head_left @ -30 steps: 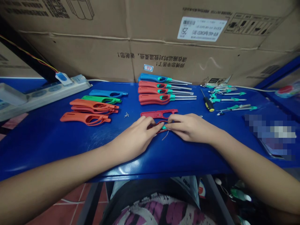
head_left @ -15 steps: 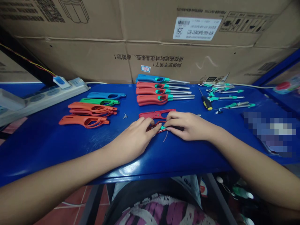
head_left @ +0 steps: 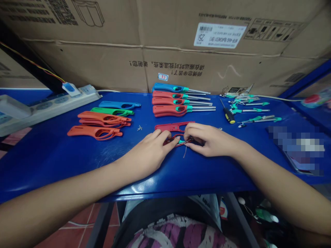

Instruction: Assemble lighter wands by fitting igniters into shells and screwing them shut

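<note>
The loose screws (head_left: 139, 128) could scatter if the left hand (head_left: 148, 151) swept back over the tabletop (head_left: 196, 177); the turquoise insert (head_left: 181, 141) could spring from the red lighter shell (head_left: 177, 135) between the hands if a fingertip slipped, and the thin wire (head_left: 184, 152), dangling over its near edge, could snag. The left fingers pinch the shell's handle side, palm down; the right hand (head_left: 210, 139) arches opposite, fingers curled onto its other end.
</note>
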Action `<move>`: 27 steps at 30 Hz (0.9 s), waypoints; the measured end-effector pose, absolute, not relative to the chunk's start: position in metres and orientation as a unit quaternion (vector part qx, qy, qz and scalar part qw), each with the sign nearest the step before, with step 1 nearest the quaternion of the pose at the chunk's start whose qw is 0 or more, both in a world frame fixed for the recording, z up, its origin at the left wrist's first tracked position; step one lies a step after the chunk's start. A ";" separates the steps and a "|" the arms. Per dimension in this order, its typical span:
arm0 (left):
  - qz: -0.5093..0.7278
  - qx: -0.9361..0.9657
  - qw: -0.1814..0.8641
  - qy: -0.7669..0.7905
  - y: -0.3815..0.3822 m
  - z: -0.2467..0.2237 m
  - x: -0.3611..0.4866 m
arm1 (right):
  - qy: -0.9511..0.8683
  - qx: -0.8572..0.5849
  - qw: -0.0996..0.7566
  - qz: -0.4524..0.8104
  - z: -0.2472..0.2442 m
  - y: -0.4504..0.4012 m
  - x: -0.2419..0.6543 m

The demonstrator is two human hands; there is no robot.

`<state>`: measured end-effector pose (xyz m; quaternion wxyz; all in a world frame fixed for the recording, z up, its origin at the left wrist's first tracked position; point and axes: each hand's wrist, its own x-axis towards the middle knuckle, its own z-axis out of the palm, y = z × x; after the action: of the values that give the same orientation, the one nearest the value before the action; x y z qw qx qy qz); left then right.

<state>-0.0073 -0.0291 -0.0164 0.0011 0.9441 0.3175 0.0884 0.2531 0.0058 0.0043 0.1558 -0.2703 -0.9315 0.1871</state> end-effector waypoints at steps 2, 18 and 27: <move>0.084 0.944 0.002 0.318 -0.029 -0.016 -0.006 | -0.932 -0.270 0.155 0.188 0.004 0.005 0.253; 0.129 0.928 0.024 0.348 -0.026 -0.003 -0.011 | -0.845 -0.431 0.317 -0.017 0.012 0.027 0.284; 0.130 0.929 0.029 0.345 -0.026 -0.006 -0.008 | -0.619 -0.578 0.529 -0.056 0.028 0.060 0.336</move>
<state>-0.0083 -0.0264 -0.0062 0.0293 0.9292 0.3446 0.1303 0.3359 0.0600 0.0276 0.5289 -0.5777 -0.6192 -0.0557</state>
